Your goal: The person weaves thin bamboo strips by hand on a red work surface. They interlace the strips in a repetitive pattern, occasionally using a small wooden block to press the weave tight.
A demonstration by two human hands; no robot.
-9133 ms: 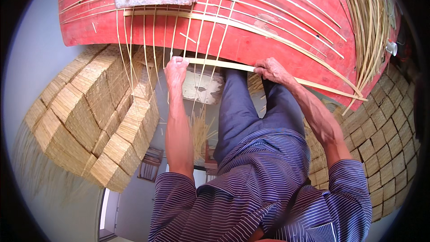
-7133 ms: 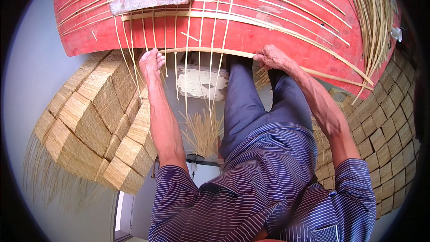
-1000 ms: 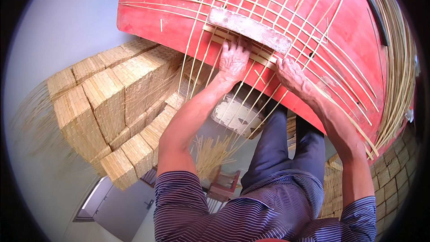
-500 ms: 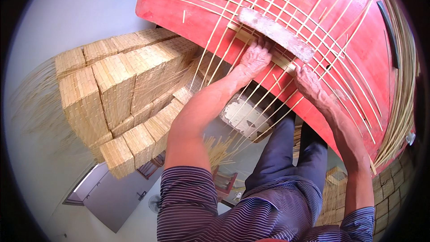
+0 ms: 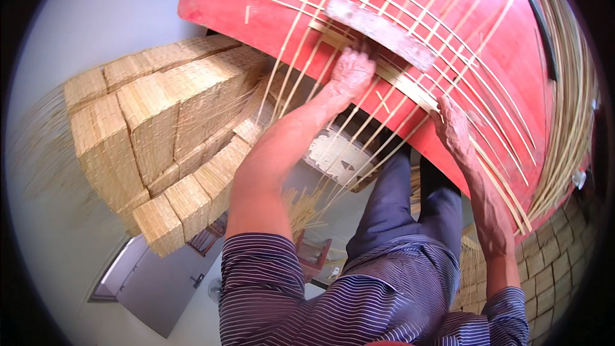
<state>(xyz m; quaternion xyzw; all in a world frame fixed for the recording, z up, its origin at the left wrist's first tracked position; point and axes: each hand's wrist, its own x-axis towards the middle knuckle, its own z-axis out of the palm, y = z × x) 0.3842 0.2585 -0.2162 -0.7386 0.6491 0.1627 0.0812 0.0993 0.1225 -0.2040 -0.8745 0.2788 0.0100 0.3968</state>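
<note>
Split bamboo strips [image 5: 307, 45] cross in a wide, open grid on a red board [image 5: 269, 25]. A thick, worn, whitish bar [image 5: 378, 32] lies slantwise over the grid. Just on its near side runs a flat, pale slat [image 5: 410, 90]. My left hand [image 5: 353, 72] is over the slat's middle, its fingertips lost in shadow and blur beside the bar. By the slat's right end, my right hand [image 5: 453, 125] has its fingers stretched out, holding nothing that I can see. Several strip ends hang over the board's near edge.
Stacked woven bamboo boxes [image 5: 154, 102] stand on the left. A bundle of long strips [image 5: 567, 109] curves along the board's right side, beside a dark, narrow bar [image 5: 542, 35]. Below are a worn, pale seat [image 5: 339, 154] and a grey door [image 5: 160, 282].
The board and surroundings have shifted slightly left and up in view. My right hand has come off the bar's right end toward me, its fingers straighter. My left hand stays by the bar.
</note>
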